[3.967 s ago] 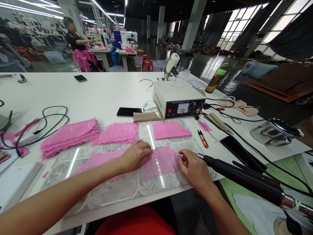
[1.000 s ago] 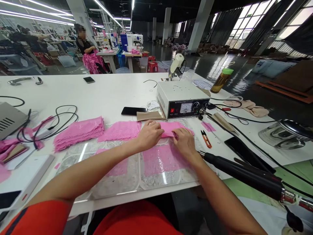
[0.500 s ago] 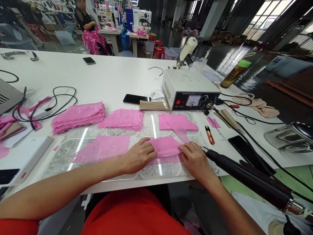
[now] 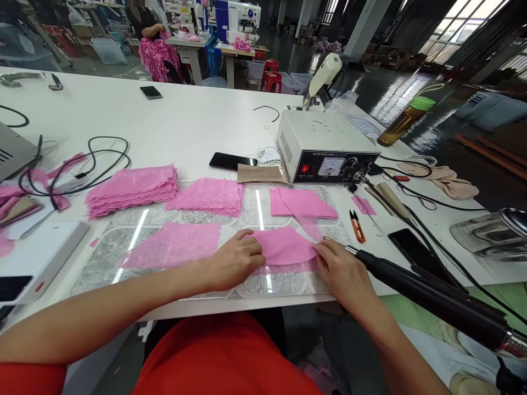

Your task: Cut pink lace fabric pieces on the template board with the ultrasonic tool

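A plain pink fabric piece (image 4: 284, 245) lies between my hands, over a lacy pink piece (image 4: 290, 268) that shows below it. My left hand (image 4: 239, 258) is closed on its left edge, fingertips pressed down. With thumb and fingers, my right hand (image 4: 340, 269) pinches its right corner. A black-handled tool (image 4: 395, 271) with a slim metal tip runs behind the right fingers; whether they grip it is hidden. Farther left lies a flat lacy pink piece (image 4: 177, 245). Behind are plain pink pieces (image 4: 302, 203), a lacy stack (image 4: 209, 196) and a taller stack (image 4: 132, 189).
A control box (image 4: 329, 145) with a dial stands behind, its cable leading right. Orange thread snips (image 4: 357, 226), a dark phone (image 4: 414, 249) and a glass jar (image 4: 489, 236) lie to the right. Black cables (image 4: 93, 164) loop at left. A person (image 4: 152, 38) sits beyond the table.
My right hand has shifted slightly right with the fabric corner and the black-handled tool. The plain piece looks flatter and wider. My left hand has stayed nearly in place.
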Demonstrator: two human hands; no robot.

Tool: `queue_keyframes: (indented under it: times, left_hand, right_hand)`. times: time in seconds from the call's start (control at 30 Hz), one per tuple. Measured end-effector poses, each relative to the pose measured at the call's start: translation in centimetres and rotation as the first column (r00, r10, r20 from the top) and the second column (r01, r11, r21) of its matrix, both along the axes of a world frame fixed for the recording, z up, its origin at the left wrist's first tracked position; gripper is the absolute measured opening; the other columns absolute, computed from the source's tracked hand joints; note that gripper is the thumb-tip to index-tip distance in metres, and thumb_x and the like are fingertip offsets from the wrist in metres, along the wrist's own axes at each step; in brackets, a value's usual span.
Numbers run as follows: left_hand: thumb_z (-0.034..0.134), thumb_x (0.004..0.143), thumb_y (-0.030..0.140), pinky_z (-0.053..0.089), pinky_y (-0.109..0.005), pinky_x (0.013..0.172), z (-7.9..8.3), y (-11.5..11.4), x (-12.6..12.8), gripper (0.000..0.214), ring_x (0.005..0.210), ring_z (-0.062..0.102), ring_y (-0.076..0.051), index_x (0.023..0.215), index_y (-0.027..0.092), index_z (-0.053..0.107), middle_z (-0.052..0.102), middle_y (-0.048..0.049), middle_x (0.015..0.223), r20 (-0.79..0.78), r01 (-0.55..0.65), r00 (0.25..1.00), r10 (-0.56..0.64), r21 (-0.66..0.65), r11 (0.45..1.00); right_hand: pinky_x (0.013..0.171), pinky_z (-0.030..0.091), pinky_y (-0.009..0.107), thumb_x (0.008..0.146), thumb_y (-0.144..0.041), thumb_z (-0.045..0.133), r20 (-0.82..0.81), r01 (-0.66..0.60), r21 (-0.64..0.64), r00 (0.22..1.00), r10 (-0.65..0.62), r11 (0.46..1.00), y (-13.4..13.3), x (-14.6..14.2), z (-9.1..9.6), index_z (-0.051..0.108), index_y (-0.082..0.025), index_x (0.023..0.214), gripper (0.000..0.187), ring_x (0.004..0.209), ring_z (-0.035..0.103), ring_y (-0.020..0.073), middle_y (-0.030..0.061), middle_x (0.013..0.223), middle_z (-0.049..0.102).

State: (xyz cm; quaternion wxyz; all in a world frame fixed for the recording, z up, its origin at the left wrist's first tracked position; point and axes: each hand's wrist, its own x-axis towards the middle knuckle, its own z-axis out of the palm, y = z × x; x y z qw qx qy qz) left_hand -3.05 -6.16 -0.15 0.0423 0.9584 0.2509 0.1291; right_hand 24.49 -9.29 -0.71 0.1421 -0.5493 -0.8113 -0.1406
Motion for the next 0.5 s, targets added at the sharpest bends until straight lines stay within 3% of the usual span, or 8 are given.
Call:
queue_keyframes:
  times: [0.27, 0.37, 0.5]
  left_hand:
    - [0.054, 0.090, 0.011, 0.042, -0.029, 0.083, 1.6, 0.9, 0.4, 0.022, 0.076, 0.063, -0.014, 0.076, 0.018, 0.070, 0.070, -0.0006, 0.076, 0.074, -0.063, 0.993, 0.094, -0.342, 0.937]
    - [0.054, 0.088, 0.010, 0.042, -0.029, 0.081, 1.7, 0.9, 0.5, 0.022, 0.075, 0.063, -0.014, 0.074, 0.019, 0.069, 0.071, 0.0000, 0.074, 0.076, -0.060, 0.993, 0.091, -0.342, 0.938]
    - [0.056, 0.087, 0.012, 0.038, -0.035, 0.091, 1.5, 0.4, 0.6, 0.020, 0.076, 0.062, -0.015, 0.073, 0.019, 0.069, 0.070, -0.0004, 0.076, 0.035, -0.072, 0.996, 0.084, -0.261, 0.963]
  right_hand:
    - [0.059, 0.048, 0.028, 0.085, -0.014, 0.051, -0.043, -0.024, -0.087, 0.999, 0.020, 0.996, -0.4, 0.9, 0.8, 0.065, -0.021, 0.091, 0.016, 0.075, 0.066, 0.0163, 0.0036, 0.099, 0.070]
    - [0.058, 0.048, 0.028, 0.082, -0.009, 0.048, -0.035, -0.018, -0.093, 0.999, 0.015, 0.995, -0.3, 0.9, 0.8, 0.065, -0.021, 0.091, 0.023, 0.074, 0.066, 0.0167, 0.0039, 0.097, 0.071]
    - [0.071, 0.051, 0.030, 0.079, -0.002, 0.044, -0.088, -0.036, -0.052, 0.996, 0.032, 0.998, 0.5, 0.5, 0.5, 0.064, -0.021, 0.105, 0.037, 0.088, 0.065, 0.0186, 0.0058, 0.104, 0.070]
